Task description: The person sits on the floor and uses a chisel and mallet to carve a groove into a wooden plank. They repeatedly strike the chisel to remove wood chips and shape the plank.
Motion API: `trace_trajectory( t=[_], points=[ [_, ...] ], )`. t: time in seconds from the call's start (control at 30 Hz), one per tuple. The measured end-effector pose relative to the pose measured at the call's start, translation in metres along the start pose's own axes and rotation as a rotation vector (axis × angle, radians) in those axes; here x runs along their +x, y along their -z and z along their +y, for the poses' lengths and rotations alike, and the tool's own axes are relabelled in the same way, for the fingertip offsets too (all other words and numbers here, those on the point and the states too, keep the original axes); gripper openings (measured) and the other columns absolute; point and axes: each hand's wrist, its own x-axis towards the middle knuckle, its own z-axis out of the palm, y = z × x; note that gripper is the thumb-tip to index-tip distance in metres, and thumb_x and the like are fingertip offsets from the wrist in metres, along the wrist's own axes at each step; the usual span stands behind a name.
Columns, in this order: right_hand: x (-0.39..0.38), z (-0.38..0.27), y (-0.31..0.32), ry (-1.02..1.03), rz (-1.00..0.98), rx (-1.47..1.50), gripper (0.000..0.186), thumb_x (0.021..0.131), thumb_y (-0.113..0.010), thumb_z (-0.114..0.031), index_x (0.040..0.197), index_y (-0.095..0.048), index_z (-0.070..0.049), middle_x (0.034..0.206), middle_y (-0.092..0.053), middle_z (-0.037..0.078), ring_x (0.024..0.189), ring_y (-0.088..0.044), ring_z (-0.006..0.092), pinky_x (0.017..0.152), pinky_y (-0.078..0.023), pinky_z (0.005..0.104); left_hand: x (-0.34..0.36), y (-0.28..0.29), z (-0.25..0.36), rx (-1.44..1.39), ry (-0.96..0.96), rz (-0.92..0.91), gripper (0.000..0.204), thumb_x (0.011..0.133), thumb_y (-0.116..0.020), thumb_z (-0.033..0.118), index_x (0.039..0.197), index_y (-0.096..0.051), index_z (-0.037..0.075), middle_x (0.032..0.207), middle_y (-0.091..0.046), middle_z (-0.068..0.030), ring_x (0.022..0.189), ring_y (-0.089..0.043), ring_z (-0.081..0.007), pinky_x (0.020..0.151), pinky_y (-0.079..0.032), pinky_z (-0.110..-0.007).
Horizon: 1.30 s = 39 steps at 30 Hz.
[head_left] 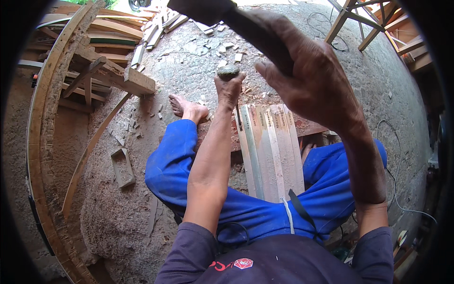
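Note:
My right hand [324,83] is raised at the upper right, wrapped round the dark handle of a hammer [257,35]. The hammer's head reaches the top edge of the view. Farther off, my left hand [229,91] is closed round a chisel [228,72], whose broad, battered top shows above the fist. A thin dark shaft, apparently its blade, runs down by the left edge of several wooden slats [272,146]. These lie side by side between my legs, with rows of small dark notches near their far ends. The blade's tip contact is hard to make out.
Under the slats lies a reddish-brown board [314,128]. Wood offcuts [158,35] and shavings litter the floor ahead. A small open wooden box [123,168] and a timber frame [106,71] are at left. A cable [397,156] trails at right, below wooden trestle legs [340,23].

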Motion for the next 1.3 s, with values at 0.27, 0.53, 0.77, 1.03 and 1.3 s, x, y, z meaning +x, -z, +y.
trace_trajectory(
  t=[0.27,0.53,0.77,1.03,1.3],
  points=[
    [-0.045,0.069,-0.071,-0.296,-0.617,-0.265,0.041,0.088,-0.057,-0.002,0.127,-0.042,-0.004,0.089,-0.069,0.030,0.084,-0.071,0.0461,0.075,-0.057,0.0567,-0.070,-0.020,0.001,0.193,-0.357,0.033,0.019,0.082,-0.077,0.006,0.098,-0.069,0.002,0.091,-0.074,-0.0049,0.086,-0.070,-0.0152,0.077,-0.055,-0.034],
    [-0.028,0.046,-0.042,-0.183,-0.344,-0.021,0.057,0.089,-0.062,-0.005,0.142,-0.043,-0.009,0.092,-0.071,0.025,0.092,-0.071,0.0433,0.079,-0.056,0.0523,-0.003,-0.007,-0.027,0.281,-0.303,0.120,0.022,0.082,-0.079,0.016,0.096,-0.070,0.002,0.091,-0.076,-0.0070,0.083,-0.073,-0.0154,0.072,-0.054,-0.034],
    [-0.056,0.094,-0.065,-0.431,-0.594,-0.064,0.054,0.087,-0.061,-0.006,0.137,-0.043,-0.005,0.098,-0.070,0.028,0.095,-0.070,0.0461,0.082,-0.055,0.0556,-0.068,-0.041,-0.004,0.206,-0.533,0.398,0.023,0.083,-0.075,0.019,0.097,-0.068,0.002,0.084,-0.074,-0.0112,0.082,-0.074,-0.0234,0.075,-0.056,-0.037],
    [-0.171,0.067,-0.078,-1.031,-0.319,0.586,0.072,0.086,-0.068,-0.008,0.151,-0.038,-0.002,0.074,-0.060,0.004,0.056,-0.059,0.0137,0.051,-0.049,0.0302,0.036,-0.023,-0.020,0.488,-0.179,0.351,0.012,0.077,-0.067,0.011,0.071,-0.068,0.001,0.068,-0.072,-0.0089,0.058,-0.066,-0.0187,0.059,-0.052,-0.036],
    [-0.195,0.068,-0.105,-1.182,-0.391,0.825,0.071,0.087,-0.067,-0.006,0.151,-0.037,-0.001,0.073,-0.056,0.002,0.049,-0.052,0.0092,0.044,-0.045,0.0270,0.074,-0.010,-0.043,0.370,0.058,0.308,0.016,0.076,-0.069,0.008,0.062,-0.063,0.004,0.057,-0.060,-0.0014,0.050,-0.053,-0.0102,0.045,-0.042,-0.034]
  ],
)
